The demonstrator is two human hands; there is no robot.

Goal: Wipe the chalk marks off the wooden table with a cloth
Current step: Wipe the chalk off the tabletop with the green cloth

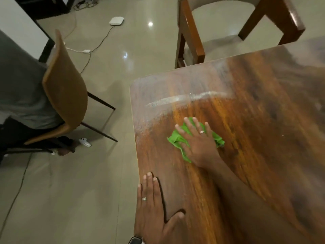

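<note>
— Green cloth (177, 138) bunched on the wooden desk (255, 138), pressed down under the right hand (198, 141). Is that how you see it from there?

— Yes. Fingers are spread and fairly straight over the cloth, palm flat, a ring on one of them. The cloth sticks out on both sides of the hand.

— And the left hand (151, 208)?

— Flat on the desk at its near left edge, fingers straight and together, thumb out to the side, holding nothing. It also wears a ring, and a dark watch (135, 241) shows at the wrist.

— Where do the chalk marks (186, 99) lie?

— A pale smeared streak runs across the desk beyond the cloth, well apart from the fingertips. Fainter white haze covers the left edge and the far corner.

— Anything around the desk?

— A tan chair (65, 88) stands to the left with a person in a grey top seated in it. A wooden chair (191, 32) with a pale seat sits at the far end. White cables and a small white box (116, 20) lie on the glossy tiled floor (70, 191).
</note>
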